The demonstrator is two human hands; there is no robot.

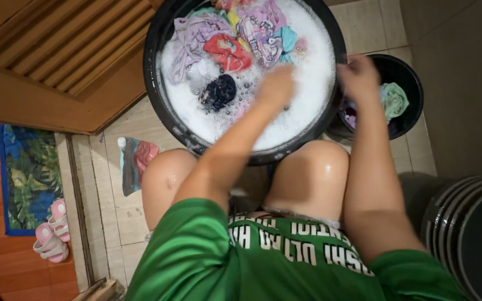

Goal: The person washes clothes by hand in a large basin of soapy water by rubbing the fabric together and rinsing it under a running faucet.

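Tiled floor [112, 184] beside a slatted wooden door [57, 61]; one large round black plastic basin [160, 106] holds suds and soaking coloured garments [227, 39]. Step in hand looks like hand-washing: left hand [277, 83] dips into the foam, grip blurred, cannot tell. Right hand [358, 78] sits at the basin rim, grip likewise unclear. One smaller black bucket [414, 95] holds a green cloth [393, 99]. Count: two pink sandals [51, 234], one leaf-print mat [26, 178].
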